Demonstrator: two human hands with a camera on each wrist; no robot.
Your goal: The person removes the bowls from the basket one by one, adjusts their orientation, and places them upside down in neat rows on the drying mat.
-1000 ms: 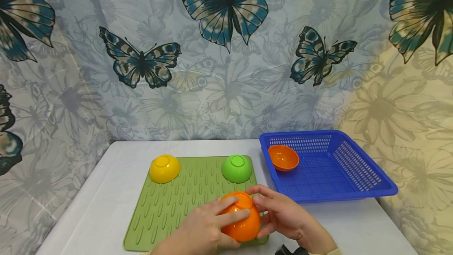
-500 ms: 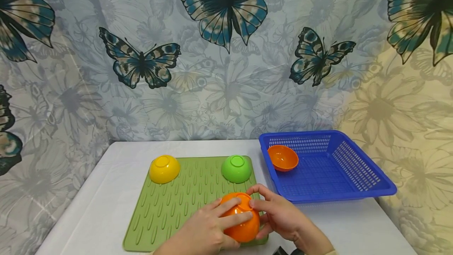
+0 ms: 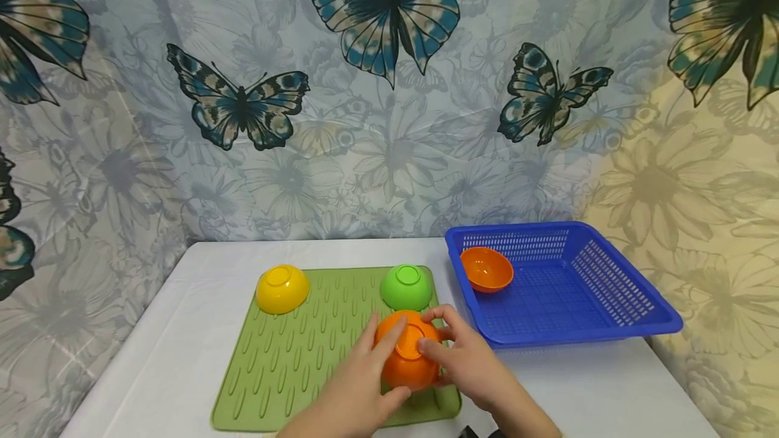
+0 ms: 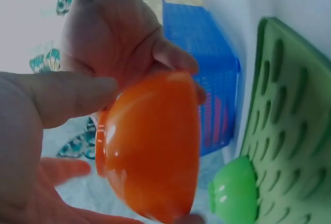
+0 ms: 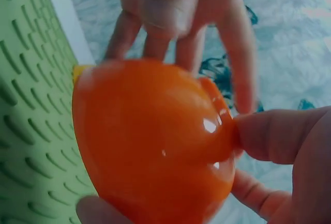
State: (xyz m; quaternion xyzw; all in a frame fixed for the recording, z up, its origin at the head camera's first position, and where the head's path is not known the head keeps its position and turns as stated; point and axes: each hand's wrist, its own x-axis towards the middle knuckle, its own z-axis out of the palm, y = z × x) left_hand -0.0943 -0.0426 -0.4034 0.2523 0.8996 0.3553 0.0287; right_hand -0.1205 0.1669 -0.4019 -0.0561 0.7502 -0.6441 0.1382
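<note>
Orange bowl (image 3: 406, 357), bottom up, sits between your two hands above the near right part of the green mat (image 3: 292, 357), just in front of the green bowl (image 3: 406, 287). Your left hand (image 3: 356, 387) has its grip curled on the bowl's left side, fingers over the top and thumb beneath; your right hand (image 3: 468, 363) clamps the right side, thumb on the foot ring. Blue basket (image 3: 584, 289) stands to the right on the surface, well apart.
</note>
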